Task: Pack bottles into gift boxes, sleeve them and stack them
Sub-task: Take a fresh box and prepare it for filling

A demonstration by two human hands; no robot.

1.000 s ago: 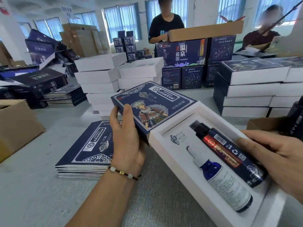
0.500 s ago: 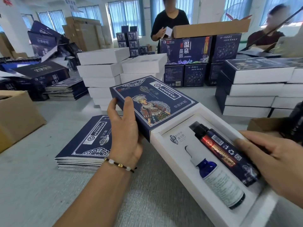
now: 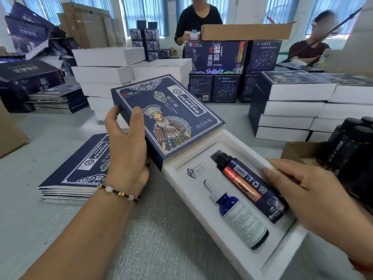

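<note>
Hiding box end [image 3: 232,199], sleeve [image 3: 167,118]; right hand [image 3: 314,199] cut off.

This is a packing workroom, a small hand-assembly line for boxed gift sets. A long grey worktable [image 3: 141,249] carries stacks of plain white inner boxes [image 3: 109,71], a pile of flat navy printed sleeves [image 3: 78,168] and finished sleeved boxes stacked at the right [image 3: 292,106]. Printed navy cartons [image 3: 217,57] and brown corrugated shipping boxes [image 3: 246,31] stand behind them. Two other workers, one standing [image 3: 198,19] and one seated [image 3: 314,43], handle goods at the far side, before blue-curtained windows [image 3: 141,11].
</note>
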